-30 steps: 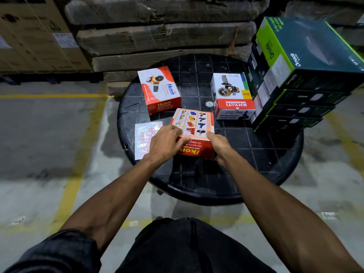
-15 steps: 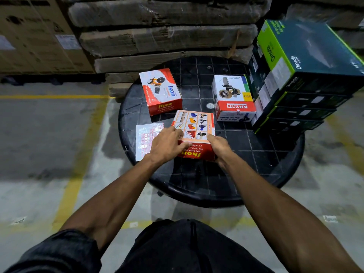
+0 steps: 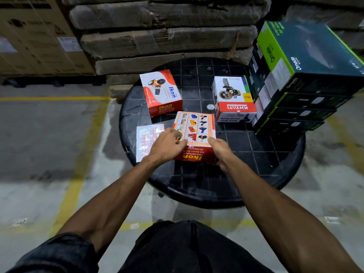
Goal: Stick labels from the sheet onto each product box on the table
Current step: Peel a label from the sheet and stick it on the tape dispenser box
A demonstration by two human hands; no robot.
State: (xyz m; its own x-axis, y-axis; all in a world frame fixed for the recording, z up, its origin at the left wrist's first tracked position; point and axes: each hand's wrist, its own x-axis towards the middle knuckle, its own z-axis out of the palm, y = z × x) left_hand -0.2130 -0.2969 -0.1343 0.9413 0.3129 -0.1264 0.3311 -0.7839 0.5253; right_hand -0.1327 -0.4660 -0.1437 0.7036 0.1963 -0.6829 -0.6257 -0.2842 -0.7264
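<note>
On the round black table (image 3: 256, 174) lies a red Ikon box (image 3: 197, 125) with a grid of product pictures on top, nearest to me. My left hand (image 3: 167, 144) lies with curled fingers over the box's near-left edge, its thumb on the top face. My right hand (image 3: 220, 150) grips the near-right corner. The label sheet (image 3: 146, 138) lies flat left of this box, partly under my left hand. A second red Ikon box (image 3: 161, 91) sits further back on the left. A white and red Khyati box (image 3: 232, 99) sits back right.
A stack of dark green Omada boxes (image 3: 307, 75) stands on the table's right side, close to the Khyati box. Wrapped cardboard stacks (image 3: 167, 36) rise behind the table. Concrete floor with yellow lines (image 3: 74, 174) lies to the left.
Both hands have stayed on the near Ikon box, and the box has hardly moved. My left thumb has shifted a little on the top face.
</note>
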